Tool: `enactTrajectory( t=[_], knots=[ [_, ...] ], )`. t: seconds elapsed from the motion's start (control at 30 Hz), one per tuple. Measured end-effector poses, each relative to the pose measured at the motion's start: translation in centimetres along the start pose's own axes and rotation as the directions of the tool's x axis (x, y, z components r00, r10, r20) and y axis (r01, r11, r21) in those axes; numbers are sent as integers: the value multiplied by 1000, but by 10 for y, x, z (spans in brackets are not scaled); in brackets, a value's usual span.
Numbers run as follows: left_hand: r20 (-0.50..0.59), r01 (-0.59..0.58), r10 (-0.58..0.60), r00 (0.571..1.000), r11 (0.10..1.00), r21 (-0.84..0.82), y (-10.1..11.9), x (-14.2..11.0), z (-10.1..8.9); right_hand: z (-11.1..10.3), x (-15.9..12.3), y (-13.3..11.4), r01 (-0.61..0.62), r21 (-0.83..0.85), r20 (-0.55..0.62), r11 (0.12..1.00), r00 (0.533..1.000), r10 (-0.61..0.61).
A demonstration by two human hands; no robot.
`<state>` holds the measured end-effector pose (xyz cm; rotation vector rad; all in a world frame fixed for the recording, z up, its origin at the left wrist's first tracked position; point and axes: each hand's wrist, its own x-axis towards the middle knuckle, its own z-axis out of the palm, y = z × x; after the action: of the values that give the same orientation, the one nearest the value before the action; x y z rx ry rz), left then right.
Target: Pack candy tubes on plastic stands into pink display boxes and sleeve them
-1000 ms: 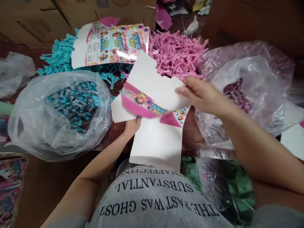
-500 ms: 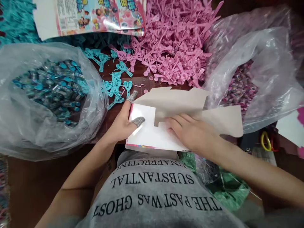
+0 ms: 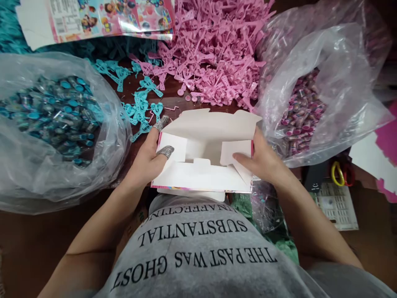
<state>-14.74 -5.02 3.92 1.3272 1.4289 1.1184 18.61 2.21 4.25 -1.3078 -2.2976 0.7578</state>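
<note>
A partly folded cardboard box, white inside with a printed outside, lies at the table's front edge against my shirt. Its back flap stands up and its inside is bare. My left hand grips the left end, thumb over the left side flap; silvery tape wraps the thumb and a finger. At the other end my right hand holds the box wall, its thumb pressing on the right side flap. The right fingers are mostly hidden behind the wall.
Left stands a clear bag of blue-capped tubes, right a bag of pink-capped ones. Behind are heaps of blue plastic pieces and pink pieces, plus flat printed cartons. Yellow-handled scissors lie right.
My right hand has moved from the box's middle to its right end. The right side flap is now folded inward and the box stands more squarely open. The view has shifted slightly.
</note>
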Motion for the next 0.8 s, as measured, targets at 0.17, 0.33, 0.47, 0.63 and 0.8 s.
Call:
enactTrajectory(
  t=[0.17, 0.33, 0.47, 0.63, 0.8],
  knots=[
    [-137, 95, -111, 984, 989, -116, 3, 8, 11, -20, -1, -24, 336, -30, 161, 941, 931, -328],
    [-487, -74, -96, 868, 945, -318, -5, -23, 7, -5, 10, -36, 393, -281, 178, 876, 918, -355],
    [-457, 81, -163, 874, 978, -193, -10, -99, -12, 10, 12, -37, 380, -397, 123, 835, 924, -362],
    [290, 638, -569, 770, 685, -351, -12, -124, 9, 13, 13, -50, 438, -364, 128, 822, 898, -422],
    [-125, 260, -371, 920, 817, -514, 20, -83, 44, -17, 10, -68, 463, -214, -38, 860, 876, -481]
  ],
)
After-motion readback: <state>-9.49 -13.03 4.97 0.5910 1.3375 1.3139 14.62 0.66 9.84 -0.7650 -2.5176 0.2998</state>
